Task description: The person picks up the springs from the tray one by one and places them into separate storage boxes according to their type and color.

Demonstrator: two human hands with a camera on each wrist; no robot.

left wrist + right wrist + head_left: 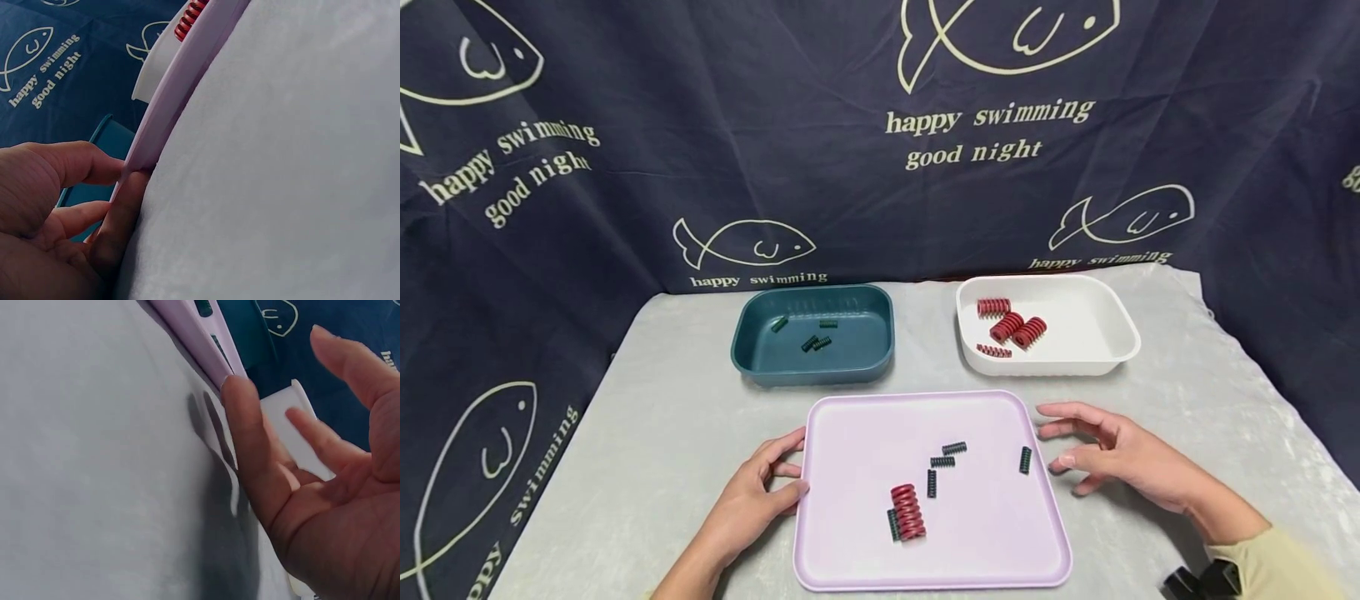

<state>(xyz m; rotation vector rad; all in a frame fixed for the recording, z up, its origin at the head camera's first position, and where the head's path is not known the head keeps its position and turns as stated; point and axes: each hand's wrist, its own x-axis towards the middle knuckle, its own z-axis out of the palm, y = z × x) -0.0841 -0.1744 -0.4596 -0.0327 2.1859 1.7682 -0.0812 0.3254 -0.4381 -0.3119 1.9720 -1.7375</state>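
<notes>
A lilac tray (977,533) lies on the cloth-covered table. At its left rim my left hand (748,500) pinches the edge between thumb and fingers, as the left wrist view shows from close by. My right hand (1127,458) is beside the right rim, fingers spread and loosely bent, holding nothing. On the tray a thick red coil spring (909,512) lies against a small dark green spring (892,525). Several more small dark springs are scattered there, one dark spring (1026,460) close to the right rim.
Behind the tray, a teal bin (812,377) at left holds several small green springs (828,324). The white bin (1067,367) at right contains several red springs (1030,332). A dark blue curtain (850,183) with fish drawings hangs behind the table.
</notes>
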